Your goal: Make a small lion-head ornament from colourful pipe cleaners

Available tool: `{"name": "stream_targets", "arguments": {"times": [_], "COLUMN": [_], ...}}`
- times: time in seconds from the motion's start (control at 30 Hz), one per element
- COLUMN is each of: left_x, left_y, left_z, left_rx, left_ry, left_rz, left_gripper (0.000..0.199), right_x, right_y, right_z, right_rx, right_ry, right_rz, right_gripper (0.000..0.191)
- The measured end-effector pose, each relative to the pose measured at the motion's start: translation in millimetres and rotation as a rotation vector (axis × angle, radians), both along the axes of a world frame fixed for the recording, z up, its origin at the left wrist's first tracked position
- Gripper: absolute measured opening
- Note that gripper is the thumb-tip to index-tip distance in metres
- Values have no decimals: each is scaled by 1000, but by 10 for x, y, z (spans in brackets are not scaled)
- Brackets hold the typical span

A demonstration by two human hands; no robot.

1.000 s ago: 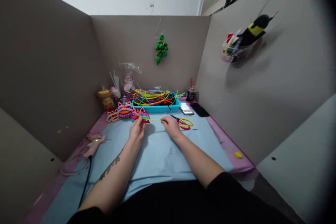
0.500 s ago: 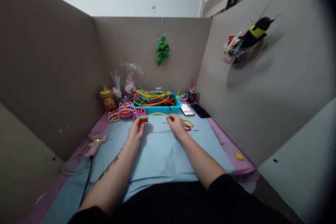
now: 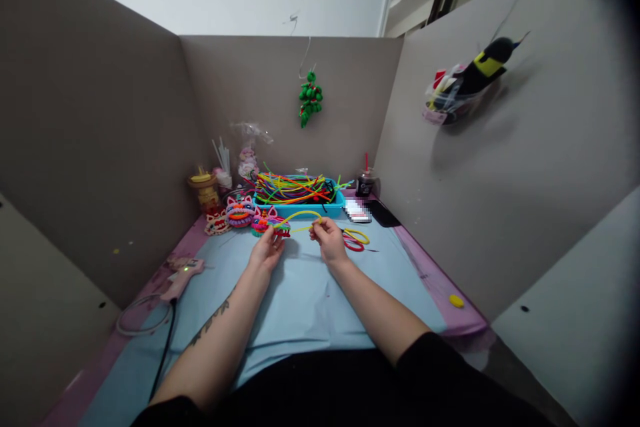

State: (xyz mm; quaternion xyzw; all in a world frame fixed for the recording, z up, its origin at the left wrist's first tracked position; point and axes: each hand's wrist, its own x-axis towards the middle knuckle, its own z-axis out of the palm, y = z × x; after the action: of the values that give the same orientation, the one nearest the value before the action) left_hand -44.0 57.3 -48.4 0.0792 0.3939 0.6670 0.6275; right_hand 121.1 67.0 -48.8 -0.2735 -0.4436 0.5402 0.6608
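My left hand (image 3: 267,250) is closed at the fingertips on a small multicoloured pipe-cleaner piece (image 3: 283,226), partly hidden by the fingers. From there a yellow pipe cleaner (image 3: 299,213) arches up and over to my right hand (image 3: 329,240), which pinches it between thumb and fingers. A second yellow stretch runs lower between the hands. Just behind the left fingers sit cat-eared faces of coiled pipe cleaners, among them a purple and orange one (image 3: 240,212). Scissors (image 3: 357,238) with yellow and red handles lie right of my right hand.
A blue tray (image 3: 300,212) heaped with coloured pipe cleaners stands at the back. On the left lies a pink glue gun (image 3: 184,278) with its cable. A phone (image 3: 384,212), a drink cup (image 3: 365,183) and a yellow disc (image 3: 456,301) are on the right. Grey partitions enclose the table.
Both hands have come closer together; the left moved right with the multicoloured piece. The yellow pipe cleaner now bends in a higher arch. A pink strip by the right hand no longer shows.
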Motion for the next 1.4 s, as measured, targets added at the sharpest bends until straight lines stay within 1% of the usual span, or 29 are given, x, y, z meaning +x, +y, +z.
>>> {"name": "stream_targets", "arguments": {"times": [0.07, 0.17, 0.27, 0.4, 0.5, 0.6, 0.73, 0.83, 1.0, 1.1, 1.2, 1.3, 1.4], "left_x": [-10, -10, 6, 32, 49, 65, 101, 135, 117, 77, 66, 79, 86], "left_y": [6, -2, -24, -49, -64, -80, -106, -114, -76, -38, -14, -12, -18], "left_z": [-12, -14, 5, 43, 70, 90, 99, 94, 58, 20, -17, -40, -43], "left_rx": [8, 28, 60, 63, 65, 71, 80, 84, 79, 98, 132, 159, 147], "left_ry": [12, -23, -51, -102, -127, -146, -144, -124, -68, -18, 11, 12, 1], "left_rz": [-13, -37, -63, -61, -55, -51, -64, -77, -11, 2, -14, -44, -37], "left_gripper": [6, 6, 7, 4, 6, 9, 11, 13, 6, 9, 11, 10, 7], "right_x": [9, -22, -67, -78, -77, -104, -178, -234, -209, -105, -18, -9, -59], "right_y": [-6, -15, -14, 28, 69, 84, 53, 19, -3, -6, -12, -17, -23], "right_z": [14, 17, 6, -34, -82, -128, -170, -188, -158, -95, -44, -37, -52], "right_rx": [18, -26, -136, -333, -463, -512, -453, -371, -148, -28, 55, 60, 29], "right_ry": [13, 42, 164, 349, 358, 297, 241, 132, -178, -259, -318, -359, -314], "right_rz": [-24, 19, 103, 204, 244, 262, 306, 281, 137, -16, -140, -135, -51], "right_gripper": [20, 20, 19, 15, 12, 10, 17, 25, 29, 32, 22, 16, 19]}}
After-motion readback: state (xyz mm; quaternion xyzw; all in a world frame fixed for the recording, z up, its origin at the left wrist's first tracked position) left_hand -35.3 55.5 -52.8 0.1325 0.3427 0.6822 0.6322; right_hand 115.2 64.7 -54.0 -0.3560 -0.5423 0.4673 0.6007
